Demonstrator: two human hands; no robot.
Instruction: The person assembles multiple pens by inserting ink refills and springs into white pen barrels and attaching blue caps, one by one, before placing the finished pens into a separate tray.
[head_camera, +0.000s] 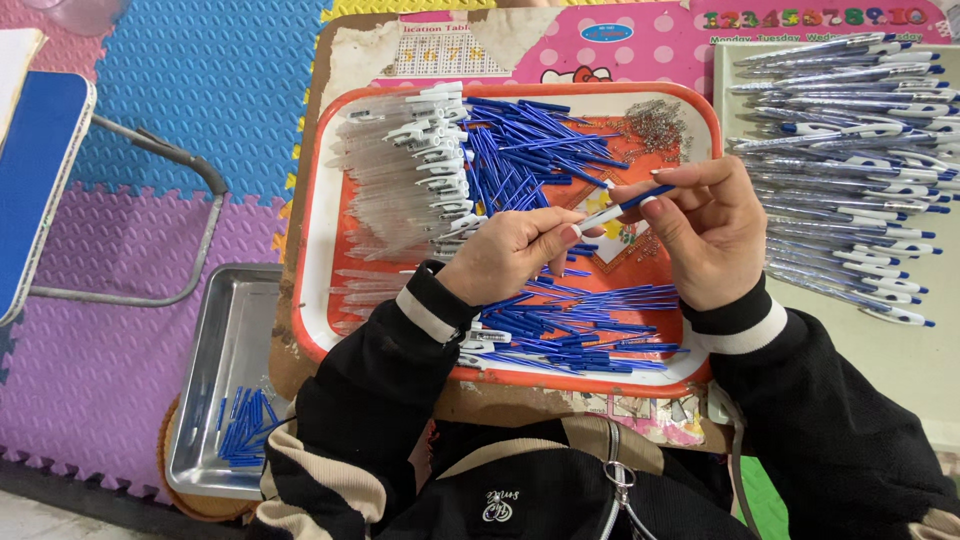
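Note:
My left hand (510, 252) and my right hand (705, 232) are raised together over an orange tray (312, 230), both pinching one pen (622, 207) with a white section and a blue section. The left fingers grip the white end, the right fingers the blue end. On the tray lie clear pen barrels with white clips (410, 170) at the left, blue refill parts (530, 150) in the middle and front, and small metal springs (660, 125) at the back right.
A pile of finished blue-and-white pens (860, 160) lies on the board to the right. A steel tray (215, 370) with several blue parts stands on the floor at the lower left. A blue folding table (35, 170) stands at the far left on foam mats.

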